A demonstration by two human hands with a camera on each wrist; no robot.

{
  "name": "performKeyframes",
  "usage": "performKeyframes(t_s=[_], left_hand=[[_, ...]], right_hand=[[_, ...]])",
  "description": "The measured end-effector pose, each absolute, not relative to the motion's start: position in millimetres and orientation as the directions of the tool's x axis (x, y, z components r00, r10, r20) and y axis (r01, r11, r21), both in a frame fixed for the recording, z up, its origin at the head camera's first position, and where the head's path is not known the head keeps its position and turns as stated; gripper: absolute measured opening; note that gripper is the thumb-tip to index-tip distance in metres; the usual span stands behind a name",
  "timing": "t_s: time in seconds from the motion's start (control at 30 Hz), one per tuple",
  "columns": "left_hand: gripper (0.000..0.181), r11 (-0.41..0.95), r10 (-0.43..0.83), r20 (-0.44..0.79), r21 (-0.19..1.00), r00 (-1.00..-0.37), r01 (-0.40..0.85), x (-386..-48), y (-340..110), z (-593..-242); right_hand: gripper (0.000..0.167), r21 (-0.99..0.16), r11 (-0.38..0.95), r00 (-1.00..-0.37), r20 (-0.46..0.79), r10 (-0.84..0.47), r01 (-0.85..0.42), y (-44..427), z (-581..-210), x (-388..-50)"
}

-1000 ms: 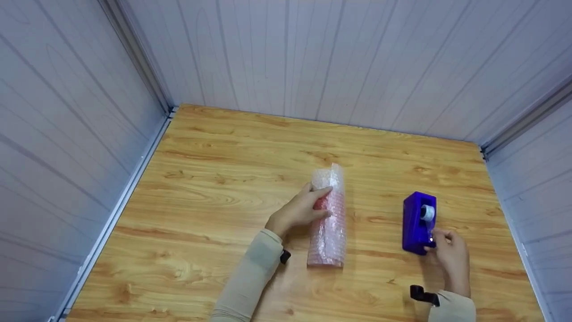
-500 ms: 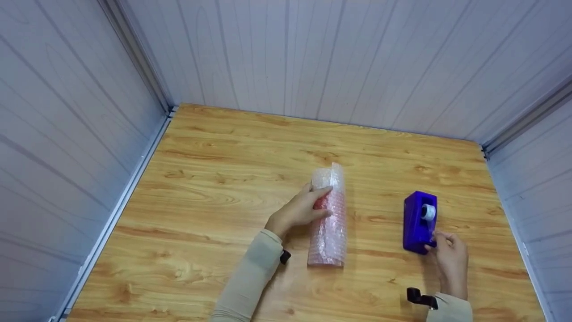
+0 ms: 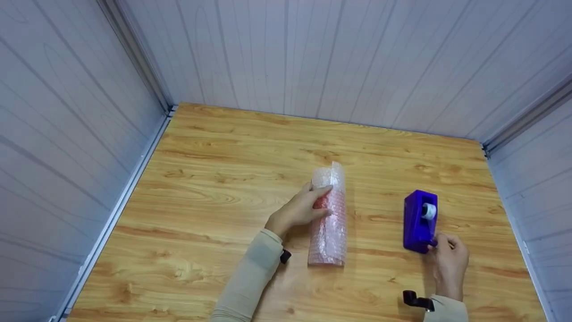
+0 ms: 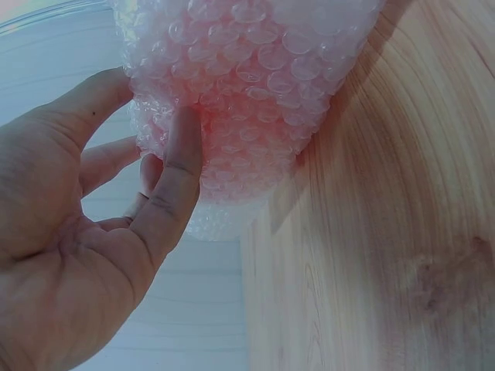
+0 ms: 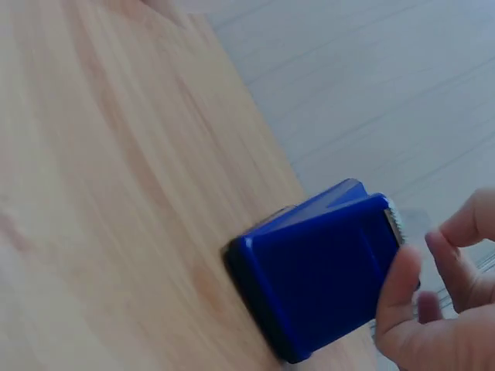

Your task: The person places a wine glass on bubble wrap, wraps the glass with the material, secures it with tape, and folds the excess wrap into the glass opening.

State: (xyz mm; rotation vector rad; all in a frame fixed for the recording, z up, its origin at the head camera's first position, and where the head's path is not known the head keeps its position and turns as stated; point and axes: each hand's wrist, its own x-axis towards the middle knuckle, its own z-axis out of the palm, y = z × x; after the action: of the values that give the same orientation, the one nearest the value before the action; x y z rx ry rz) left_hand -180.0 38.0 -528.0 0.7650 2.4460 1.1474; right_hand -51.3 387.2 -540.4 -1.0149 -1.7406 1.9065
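Red-filled bubble-wrap cylinder: lay gripped by left hand. Blue plastic dispenser: held white roll; couldn't tell grip of right hand.

Seen from the person's side, with 12 o'clock farthest away, a translucent bubble-wrap roll lies lengthwise from 12 to 6 o'clock, a red patch showing through its middle and one edge of the wrap running along the top to a corner jutting out at 12. The left hand grips it from 9 o'clock. Well apart, at the roll's 3 o'clock, a glossy blue tape dispenser stands upright, a white tape reel in its slot and a toothed metal cutter at its 6 o'clock end. The right hand curves thumb and forefinger beside that cutter; whether they pinch tape is unclear.
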Motion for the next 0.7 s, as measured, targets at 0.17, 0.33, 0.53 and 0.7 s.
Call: performKeyframes(t_s=[0.17, 0.33, 0.53, 0.7], left_hand=[[0.069, 0.519, 0.593, -0.072, 0.795, -0.802, 0.313, -179, 38, -527], [0.069, 0.518, 0.59, -0.074, 0.799, -0.804, 0.307, -178, 38, -529], [0.069, 0.528, 0.598, -0.067, 0.783, -0.799, 0.33, -179, 37, -529], [0.07, 0.525, 0.606, -0.054, 0.777, -0.794, 0.348, -180, 37, -528]], right_hand=[[0.016, -0.973, -0.215, -0.612, -0.221, 0.759, 0.084, 382, -545, -50], [0.017, -0.96, -0.278, -0.593, -0.233, 0.771, 0.015, 382, -549, -47], [0.028, -0.906, -0.401, -0.605, -0.245, 0.757, -0.135, 382, -555, -44], [0.031, -0.854, -0.455, -0.628, -0.213, 0.749, -0.252, 381, -557, -42]])
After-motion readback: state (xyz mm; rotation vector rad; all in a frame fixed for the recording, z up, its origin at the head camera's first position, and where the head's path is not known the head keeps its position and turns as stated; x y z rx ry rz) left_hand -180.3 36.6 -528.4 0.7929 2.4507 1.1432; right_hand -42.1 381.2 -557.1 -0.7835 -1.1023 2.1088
